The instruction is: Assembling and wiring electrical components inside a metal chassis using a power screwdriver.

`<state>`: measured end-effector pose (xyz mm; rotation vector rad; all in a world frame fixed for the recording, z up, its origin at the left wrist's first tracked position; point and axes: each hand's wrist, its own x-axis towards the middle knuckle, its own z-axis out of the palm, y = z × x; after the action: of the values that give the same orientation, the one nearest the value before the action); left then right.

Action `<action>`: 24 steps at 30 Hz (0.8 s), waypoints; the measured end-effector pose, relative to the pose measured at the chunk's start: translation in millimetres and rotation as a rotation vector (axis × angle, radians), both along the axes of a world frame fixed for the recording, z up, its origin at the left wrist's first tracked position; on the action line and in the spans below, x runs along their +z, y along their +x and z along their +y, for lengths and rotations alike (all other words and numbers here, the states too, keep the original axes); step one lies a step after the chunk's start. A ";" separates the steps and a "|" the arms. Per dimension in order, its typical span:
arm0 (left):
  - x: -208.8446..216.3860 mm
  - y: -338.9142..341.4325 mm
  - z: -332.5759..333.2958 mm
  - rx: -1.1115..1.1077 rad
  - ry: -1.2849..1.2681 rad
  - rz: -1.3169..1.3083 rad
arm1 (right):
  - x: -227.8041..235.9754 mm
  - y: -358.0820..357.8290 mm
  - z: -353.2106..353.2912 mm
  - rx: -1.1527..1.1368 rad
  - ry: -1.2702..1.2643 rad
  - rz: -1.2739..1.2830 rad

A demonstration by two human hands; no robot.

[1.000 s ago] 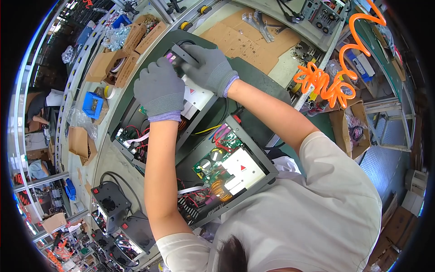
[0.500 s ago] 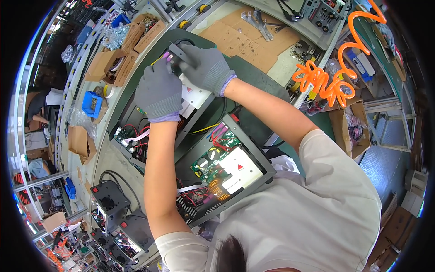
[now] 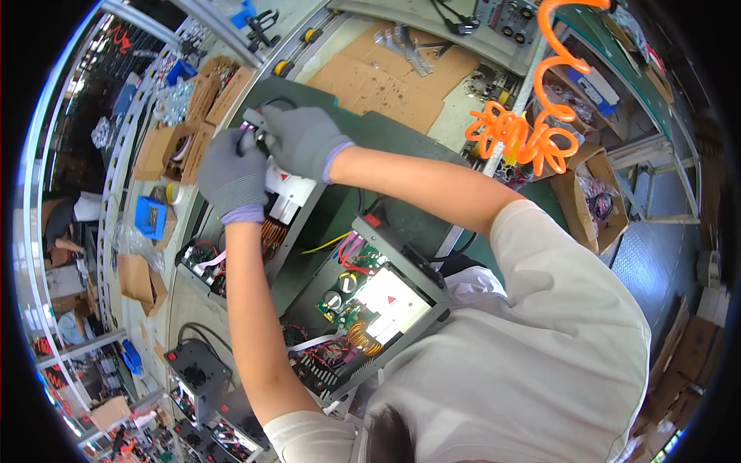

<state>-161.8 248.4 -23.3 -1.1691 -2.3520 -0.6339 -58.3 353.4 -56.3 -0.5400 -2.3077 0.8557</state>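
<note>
Both my hands wear grey knit gloves with lilac cuffs and meet at the far end of an open metal electrical unit. My right hand is closed round the unit's dark end panel, which leans out of place. My left hand is closed at the purple-sleeved wires behind that panel; its fingertips are hidden, so I cannot make out what they pinch. A white board with a red triangle and a copper coil show inside this unit. Nearer me stands a second open unit, with a green circuit board, red wires and a coil.
Blue bins and cardboard boxes line the left side. More dark units stand at the lower left. A coiled orange air hose hangs on the right. Flat cardboard lies at the back, and a green mat covers the bench.
The whole view has shifted, so the bench things sit further left. The panel in my right hand has tilted and come lower, closer to my left hand. Both hands remain at the far unit.
</note>
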 end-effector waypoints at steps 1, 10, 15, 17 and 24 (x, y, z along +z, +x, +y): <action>1.8 -5.5 -2.0 -0.031 0.042 -0.201 | 2.8 -5.4 1.2 -0.009 -0.026 -0.044; 25.0 7.3 -73.6 -0.021 0.006 -0.299 | -65.5 -33.3 144.9 -0.064 -0.295 -0.227; 10.5 22.9 -146.6 0.070 0.003 -0.528 | -136.0 17.7 238.5 -0.882 -0.159 -0.553; -5.0 23.8 -155.6 -0.016 -0.024 -0.414 | -151.2 49.6 275.3 -0.969 -0.247 -0.619; -12.8 30.8 -155.3 0.038 -0.094 -0.162 | -154.7 73.9 274.2 -0.929 -0.126 -0.820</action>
<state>-130.9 93.1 -36.1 -1.1484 -2.5587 -0.6331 15.5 627.6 -211.0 -2.1027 -2.1972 0.3134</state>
